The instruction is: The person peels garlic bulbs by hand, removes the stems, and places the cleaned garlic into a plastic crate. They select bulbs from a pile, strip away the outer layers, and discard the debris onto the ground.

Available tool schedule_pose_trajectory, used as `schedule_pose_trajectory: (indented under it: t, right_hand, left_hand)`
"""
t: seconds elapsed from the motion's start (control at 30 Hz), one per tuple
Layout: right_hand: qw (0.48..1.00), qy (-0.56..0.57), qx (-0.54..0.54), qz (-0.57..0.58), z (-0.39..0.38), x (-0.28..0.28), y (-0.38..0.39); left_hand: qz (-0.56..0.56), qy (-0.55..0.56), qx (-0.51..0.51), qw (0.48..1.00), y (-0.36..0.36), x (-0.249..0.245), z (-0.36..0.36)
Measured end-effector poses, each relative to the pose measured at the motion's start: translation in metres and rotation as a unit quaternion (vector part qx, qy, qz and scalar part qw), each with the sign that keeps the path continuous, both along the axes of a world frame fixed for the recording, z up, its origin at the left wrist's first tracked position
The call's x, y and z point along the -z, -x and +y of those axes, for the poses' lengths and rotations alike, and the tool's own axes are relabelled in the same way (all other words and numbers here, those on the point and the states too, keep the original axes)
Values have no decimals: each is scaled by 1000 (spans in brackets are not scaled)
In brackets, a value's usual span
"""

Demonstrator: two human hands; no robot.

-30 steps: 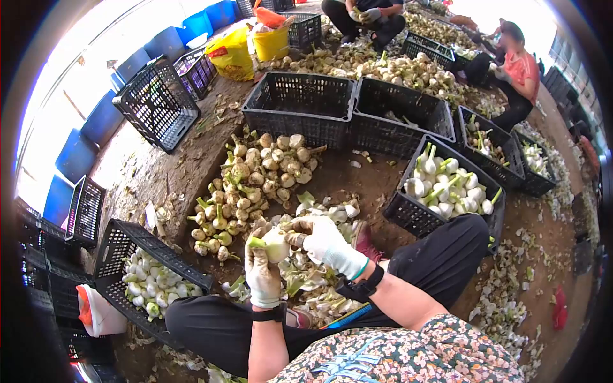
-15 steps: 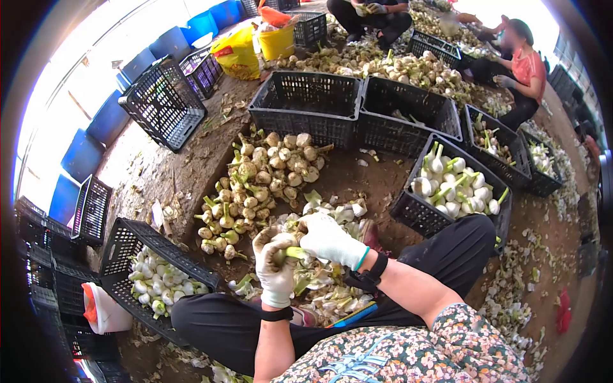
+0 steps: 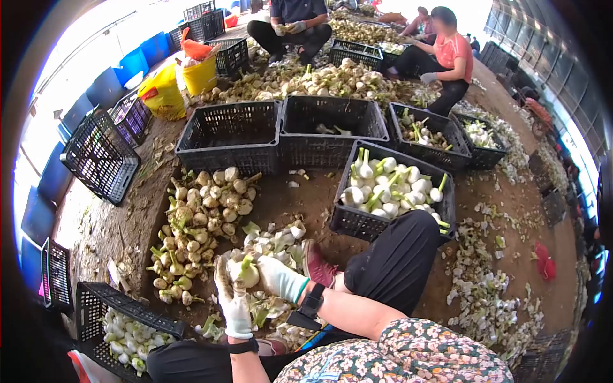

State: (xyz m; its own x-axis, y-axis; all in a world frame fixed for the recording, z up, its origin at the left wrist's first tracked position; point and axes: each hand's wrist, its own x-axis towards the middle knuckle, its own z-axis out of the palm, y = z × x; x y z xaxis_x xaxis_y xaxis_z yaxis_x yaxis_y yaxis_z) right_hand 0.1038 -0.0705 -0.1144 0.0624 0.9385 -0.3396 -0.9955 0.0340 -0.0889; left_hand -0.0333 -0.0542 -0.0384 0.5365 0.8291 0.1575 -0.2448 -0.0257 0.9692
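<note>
A pale garlic bulb point(image 3: 245, 272) with a green stem is between my two gloved hands. My left hand point(image 3: 231, 297), in a dirty white glove, is wrapped round its left side. My right hand point(image 3: 278, 279), in a white glove with a teal cuff, holds the bulb from the right. Beyond them lies a heap of unpeeled garlic point(image 3: 198, 217). Loose peelings point(image 3: 274, 246) lie just past and below my hands. White peeled bulbs point(image 3: 396, 185) fill a black crate point(image 3: 393, 228) at my right knee. Another black crate point(image 3: 121, 297) at lower left also holds white bulbs point(image 3: 131, 335).
Black crates point(image 3: 227, 137) stand in a row ahead. Behind them a long garlic pile point(image 3: 319, 83) spreads across the floor. Seated people point(image 3: 292, 25) are at the back, one in a pink shirt point(image 3: 454, 54). A yellow bag point(image 3: 163, 92) and yellow bucket point(image 3: 200, 75) stand at upper left.
The view has swung right, so the crates and heaps appear further left. The bulb between my hands now shows its pale round side, where before mainly its green stem was visible.
</note>
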Motion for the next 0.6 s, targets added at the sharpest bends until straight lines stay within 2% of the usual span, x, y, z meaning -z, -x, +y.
schedule_pose_trajectory:
  t: [0.03, 0.07, 0.1, 0.13, 0.17, 0.2, 0.23, 0.3, 0.33, 0.37, 0.4, 0.43, 0.47, 0.5, 0.53, 0.57, 0.6]
  right_hand:
    - [994, 90, 63, -26, 2, 12, -2]
    - [992, 54, 114, -20, -4, -3, -14]
    - [989, 18, 146, -10, -17, -21, -41]
    - [980, -144, 125, -64, -35, -19, -78]
    - [972, -145, 162, -90, -48, -29, -106]
    - [959, 25, 265, -100, -63, -61, -113]
    - [946, 21, 322, -41, -65, -62, -129]
    - [949, 55, 298, -86, -50, -45, -127]
    - [985, -90, 122, -83, -25, 7, -140]
    - [914, 205, 76, -343, 5, 4, -111]
    - [879, 239, -29, -412, 33, 33, -102]
    - [861, 226, -37, -453, 57, 29, -73]
    - [754, 209, -50, -620, 92, 27, -46]
    - [688, 166, -76, -702, 126, 38, -29]
    - [559, 136, -80, -814, 153, 27, -7]
    - [484, 110, -75, -865, 187, 50, 7]
    - [462, 92, -97, -877, 204, 35, 26]
  left_hand:
    - [-12, 14, -8, 1000, 0, 4, -2]
    - [-24, 62, -15, 998, 1, 2, -2]
    - [21, 29, -75, 996, 4, 7, 3]
    - [39, 58, -104, 992, 8, 4, 7]
    - [55, 87, -134, 986, 12, 3, 8]
    - [30, 108, -158, 981, 16, 12, 9]
    - [2, 127, -173, 977, 17, 22, 10]
    - [-39, 194, -195, 961, 18, 31, 8]
    - [-81, 243, -187, 948, 20, 39, 11]
    - [-84, 287, -176, 938, 26, 35, 12]
    - [-92, 303, -203, 927, 27, 29, 13]
    - [-100, 318, -228, 915, 25, 26, 17]
    - [-92, 316, -248, 911, 30, 33, 20]
    - [-89, 317, -266, 906, 36, 42, 23]
    - [-83, 327, -281, 899, 39, 41, 25]
    - [-78, 337, -295, 891, 41, 36, 26]
    - [-81, 317, -301, 896, 44, 36, 26]
